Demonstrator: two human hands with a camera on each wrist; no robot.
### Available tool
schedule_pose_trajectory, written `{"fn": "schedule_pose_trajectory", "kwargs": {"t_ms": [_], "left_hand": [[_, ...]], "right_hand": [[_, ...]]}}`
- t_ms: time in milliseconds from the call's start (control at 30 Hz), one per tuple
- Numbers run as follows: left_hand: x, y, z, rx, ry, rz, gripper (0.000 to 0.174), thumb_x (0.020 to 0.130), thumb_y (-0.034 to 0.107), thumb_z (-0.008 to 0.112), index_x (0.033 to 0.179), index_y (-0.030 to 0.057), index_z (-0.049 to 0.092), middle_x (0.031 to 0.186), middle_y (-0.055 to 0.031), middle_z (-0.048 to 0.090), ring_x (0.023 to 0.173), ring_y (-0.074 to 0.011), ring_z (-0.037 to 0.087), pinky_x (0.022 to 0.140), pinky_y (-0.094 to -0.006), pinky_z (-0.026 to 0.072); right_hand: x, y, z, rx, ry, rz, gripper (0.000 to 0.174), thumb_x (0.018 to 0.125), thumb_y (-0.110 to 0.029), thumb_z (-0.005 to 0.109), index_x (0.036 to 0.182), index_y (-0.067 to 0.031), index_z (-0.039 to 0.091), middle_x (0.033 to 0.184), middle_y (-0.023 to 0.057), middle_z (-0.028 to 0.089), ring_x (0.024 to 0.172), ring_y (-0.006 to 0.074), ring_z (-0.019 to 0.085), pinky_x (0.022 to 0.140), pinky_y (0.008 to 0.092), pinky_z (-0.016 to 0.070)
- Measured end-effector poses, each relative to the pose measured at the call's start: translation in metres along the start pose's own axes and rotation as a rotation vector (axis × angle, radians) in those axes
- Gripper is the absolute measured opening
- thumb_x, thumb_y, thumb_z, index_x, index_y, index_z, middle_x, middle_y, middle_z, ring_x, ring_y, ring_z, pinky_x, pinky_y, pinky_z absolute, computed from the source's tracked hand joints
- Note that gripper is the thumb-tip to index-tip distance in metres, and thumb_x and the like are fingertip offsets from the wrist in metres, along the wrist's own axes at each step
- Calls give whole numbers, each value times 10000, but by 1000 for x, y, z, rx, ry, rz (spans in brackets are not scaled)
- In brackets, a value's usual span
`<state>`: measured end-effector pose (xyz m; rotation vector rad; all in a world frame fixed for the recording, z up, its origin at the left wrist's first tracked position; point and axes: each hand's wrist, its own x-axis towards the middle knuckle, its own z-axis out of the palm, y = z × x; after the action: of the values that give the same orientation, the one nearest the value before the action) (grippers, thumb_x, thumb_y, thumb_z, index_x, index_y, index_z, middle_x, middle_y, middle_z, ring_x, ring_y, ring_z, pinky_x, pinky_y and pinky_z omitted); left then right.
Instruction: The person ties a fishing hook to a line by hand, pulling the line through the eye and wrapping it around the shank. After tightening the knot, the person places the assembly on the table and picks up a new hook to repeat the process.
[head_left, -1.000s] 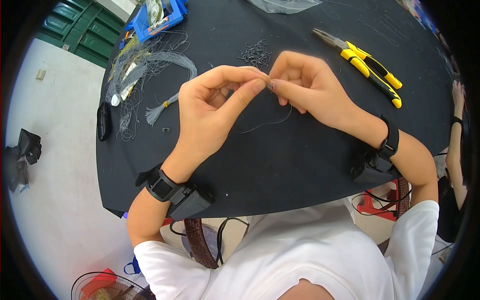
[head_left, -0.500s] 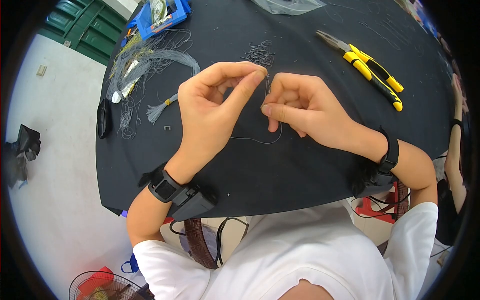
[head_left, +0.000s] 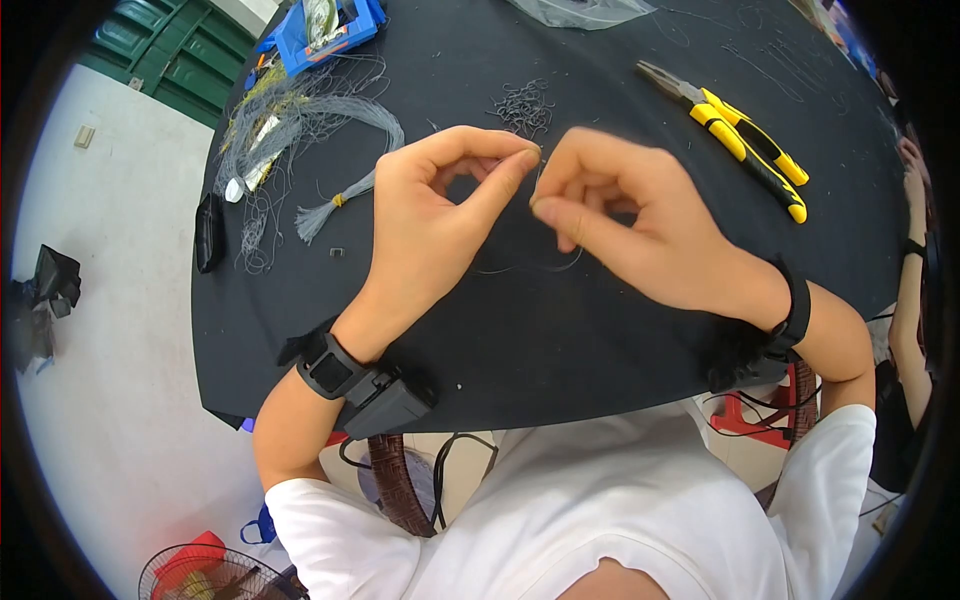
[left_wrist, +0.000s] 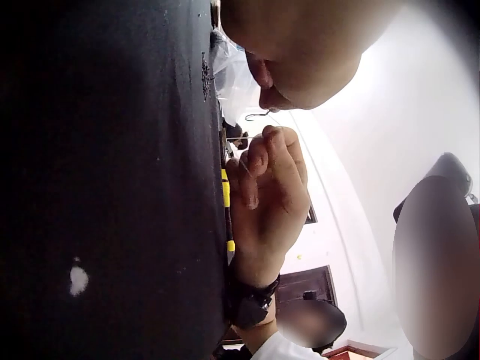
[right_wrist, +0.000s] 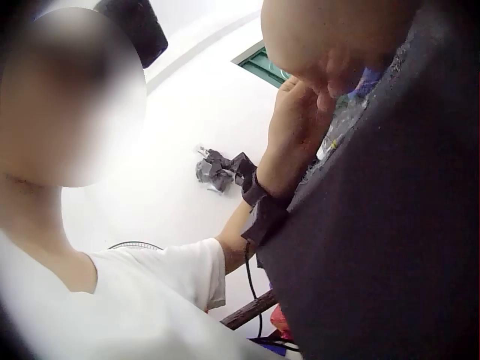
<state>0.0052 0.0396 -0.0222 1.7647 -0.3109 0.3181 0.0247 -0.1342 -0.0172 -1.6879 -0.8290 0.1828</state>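
Black tabletop (head_left: 560,345) lies under both hands, a heap of small dark metal hooks (head_left: 524,107) at its far middle and yellow-and-black pliers (head_left: 745,140) far right. For good control, I judge, the left hand (head_left: 435,215) needs a steady thumb-and-finger pinch on the single dark curved hook (left_wrist: 257,116), while the right hand (head_left: 645,220), pinching the thin translucent line (left_wrist: 241,138), draws it evenly, clear of the point. The left wrist view shows that hook jutting from the left fingertips; the head view barely reveals it, and the right wrist view hides it.
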Motion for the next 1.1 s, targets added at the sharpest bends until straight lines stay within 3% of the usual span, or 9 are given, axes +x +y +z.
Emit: {"fn": "schedule_pose_trajectory", "kwargs": {"t_ms": [100, 200, 333, 433, 533, 633, 733, 833, 1100], "left_hand": [[0, -1, 0, 14, -38, 0, 101, 760, 12, 630, 851, -26, 651, 784, -50, 650, 659, -60, 537, 614, -183, 429], [0, 0, -1, 65, -63, 24, 102, 756, 14, 633, 850, -19, 654, 784, -51, 653, 663, -61, 539, 620, -184, 431], [0, 0, 0, 100, -89, 68, 99, 752, 13, 637, 846, -11, 658, 795, -51, 657, 672, -66, 544, 637, -189, 436], [-1, 0, 1, 56, -97, 71, 102, 751, 6, 635, 849, -10, 658, 805, -52, 659, 677, -71, 547, 647, -193, 439], [-1, 0, 1, 25, -119, 69, 107, 758, -1, 629, 862, -14, 653, 812, -54, 658, 683, -72, 548, 655, -196, 442], [-2, 5, -2, 1, -178, 17, 123, 787, -29, 603, 906, -53, 621, 903, -108, 633, 828, -129, 589, 760, -235, 464], [-2, 3, -3, -2, -182, 66, 114, 791, -33, 598, 901, -52, 620, 913, -111, 628, 827, -127, 588, 760, -228, 462], [-2, 2, -4, -15, -173, 100, 109, 792, -37, 594, 898, -50, 617, 916, -112, 626, 834, -125, 585, 765, -223, 460], [-4, 3, -2, -151, -122, 31, 109, 809, -12, 589, 911, -42, 611, 927, -113, 626, 866, -130, 582, 780, -228, 456]], "right_hand": [[6, -1, -10, -188, 75, -125, 50, 785, -67, 566, 792, -30, 534, 571, 29, 521, 469, 79, 456, 442, 219, 336], [12, -7, -24, -326, 6, -147, 40, 830, -38, 520, 840, 0, 530, 699, 18, 531, 593, 62, 528, 534, 178, 401], [15, -5, -30, -377, 31, -186, 31, 832, -45, 519, 835, -14, 526, 709, 13, 531, 603, 63, 525, 541, 182, 396], [18, 3, -26, -311, 122, -251, 45, 790, -72, 561, 805, -38, 536, 592, 20, 512, 488, 80, 450, 455, 222, 333], [20, 8, -26, -287, 144, -250, 48, 792, -76, 562, 807, -38, 536, 593, 13, 512, 495, 72, 452, 462, 217, 334], [20, 12, -27, -271, 138, -173, 57, 792, -80, 565, 803, -33, 534, 579, 4, 510, 501, 60, 450, 469, 208, 334], [20, 15, -30, -208, 38, -40, 86, 844, -118, 541, 815, -38, 526, 708, -16, 521, 600, 36, 502, 516, 167, 375], [19, 17, -24, -45, 61, 29, 73, 801, -93, 551, 776, -27, 534, 562, -8, 516, 500, 50, 462, 466, 196, 342], [13, 9, -21, 328, -143, 496, 116, 780, -152, 569, 803, -39, 555, 620, 27, 560, 493, 45, 488, 446, 171, 349]]}}
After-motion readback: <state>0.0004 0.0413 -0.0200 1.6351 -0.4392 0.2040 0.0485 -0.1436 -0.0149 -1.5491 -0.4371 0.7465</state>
